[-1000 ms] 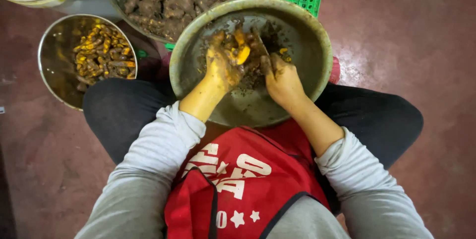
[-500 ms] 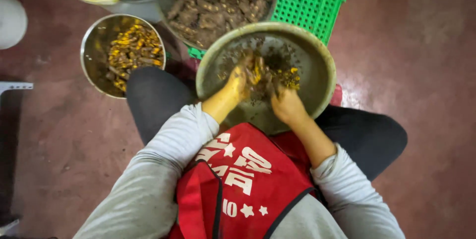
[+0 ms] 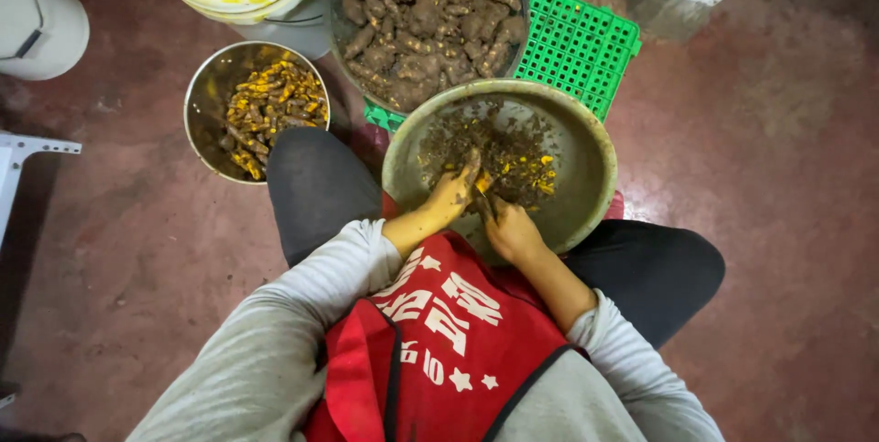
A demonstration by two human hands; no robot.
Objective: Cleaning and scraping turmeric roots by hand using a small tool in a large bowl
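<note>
Left hand (image 3: 450,196) pinches a yellow root piece (image 3: 482,182), right hand (image 3: 509,227) curled beside it, likely on a blade, over the lap basin (image 3: 586,144). Small pan (image 3: 203,98) part-filled peeled; big basin (image 3: 341,16) heaped unpeeled. Most left.

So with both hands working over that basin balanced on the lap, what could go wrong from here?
The basin rests on the knees, not the floor, so it might tip and spill its peelings. The left hand and right hand work close together on a small yellow root piece; if a blade is involved, fingers could be nicked, though none shows clearly.
</note>
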